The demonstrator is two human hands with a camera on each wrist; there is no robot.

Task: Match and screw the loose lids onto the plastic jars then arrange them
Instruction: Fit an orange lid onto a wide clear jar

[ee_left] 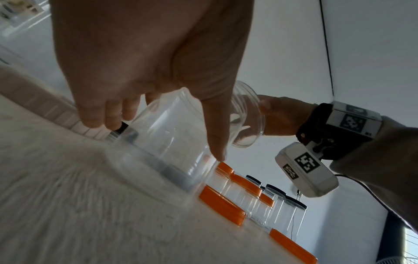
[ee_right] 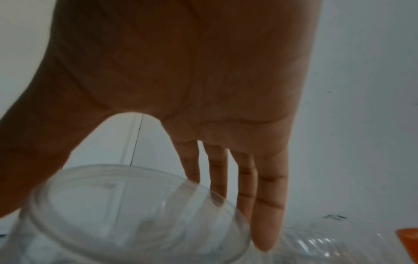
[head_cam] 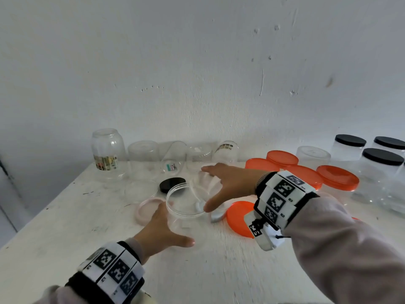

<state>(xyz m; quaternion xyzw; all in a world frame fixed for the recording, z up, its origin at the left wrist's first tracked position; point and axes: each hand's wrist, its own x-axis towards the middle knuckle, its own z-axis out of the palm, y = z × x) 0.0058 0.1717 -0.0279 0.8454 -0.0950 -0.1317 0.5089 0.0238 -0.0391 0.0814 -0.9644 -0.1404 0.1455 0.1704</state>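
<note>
Where jars (head_cam: 109, 153) stand, scuffed table (head_cam: 65, 227), pitted wall (head_cam: 197, 62)

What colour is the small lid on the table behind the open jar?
Black lid; head view shows it best.

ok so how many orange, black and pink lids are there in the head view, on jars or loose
orange lids: 6, one only a sliver above the right sleeve
black lids: 4
pink lid: 1
total: 11
</note>
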